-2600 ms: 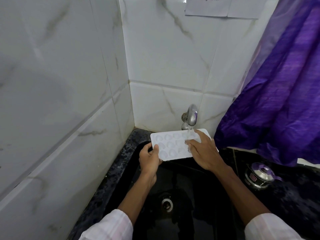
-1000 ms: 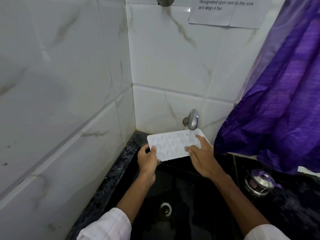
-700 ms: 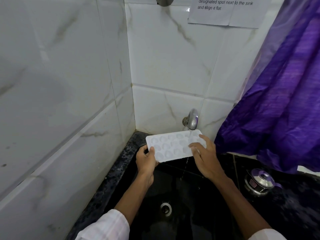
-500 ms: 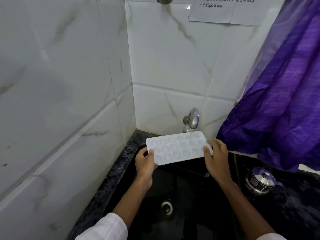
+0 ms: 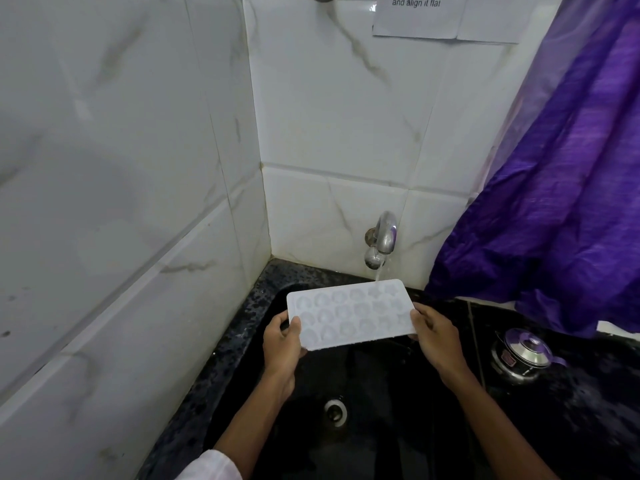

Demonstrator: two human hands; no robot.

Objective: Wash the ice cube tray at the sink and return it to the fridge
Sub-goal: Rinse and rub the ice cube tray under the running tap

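Observation:
A white ice cube tray [image 5: 349, 315] with several rounded moulds is held level over the black sink [image 5: 381, 427]. My left hand [image 5: 282, 344] grips its left end, thumb on top. My right hand [image 5: 436, 336] grips its right end. Water runs from the steel tap [image 5: 382, 237] onto the tray's far right corner.
White marble tiles close in on the left and behind the sink. A purple curtain [image 5: 561, 188] hangs at the right. A small steel lidded pot [image 5: 523, 355] stands on the black counter to the right. The sink drain [image 5: 335, 412] lies below the tray.
My right hand has left the tray's top surface, where it was rubbing the moulds, and now holds the right end. The tray has shifted slightly and sits level under the stream.

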